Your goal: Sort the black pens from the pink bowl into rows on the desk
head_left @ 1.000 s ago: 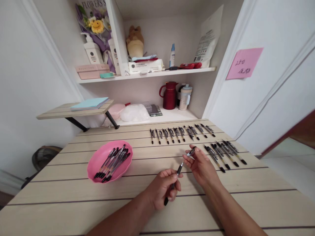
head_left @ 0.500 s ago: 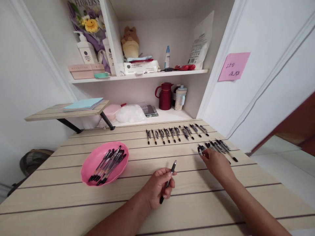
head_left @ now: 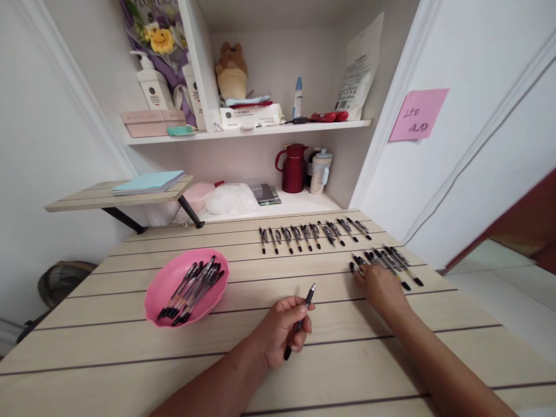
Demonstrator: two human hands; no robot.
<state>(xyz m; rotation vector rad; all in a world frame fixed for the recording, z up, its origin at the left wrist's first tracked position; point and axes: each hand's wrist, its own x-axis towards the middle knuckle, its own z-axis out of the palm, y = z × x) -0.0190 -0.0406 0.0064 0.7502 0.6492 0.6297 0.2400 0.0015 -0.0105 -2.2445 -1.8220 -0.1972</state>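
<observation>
Left hand grip closed round a black pen at lower centre, right hand fingers setting a cap beside the near row of pens, right grip hidden, cannot tell, pink bowl of pens left on surface.

A: State the positions on the table.

B: The bowl sits left of centre and holds a bundle of pens. A far row of pens runs along the far edge, right of centre. A near row of pens lies just in front of it, toward the right edge.

A: And the hands?

B: The left hand is at the middle, nearer the front edge, with one pen in it. The right hand lies to its right, fingertips at the left end of the near row.

A: Behind the table?

B: A shelf above a lower ledge; a small stand at the far left corner.
</observation>
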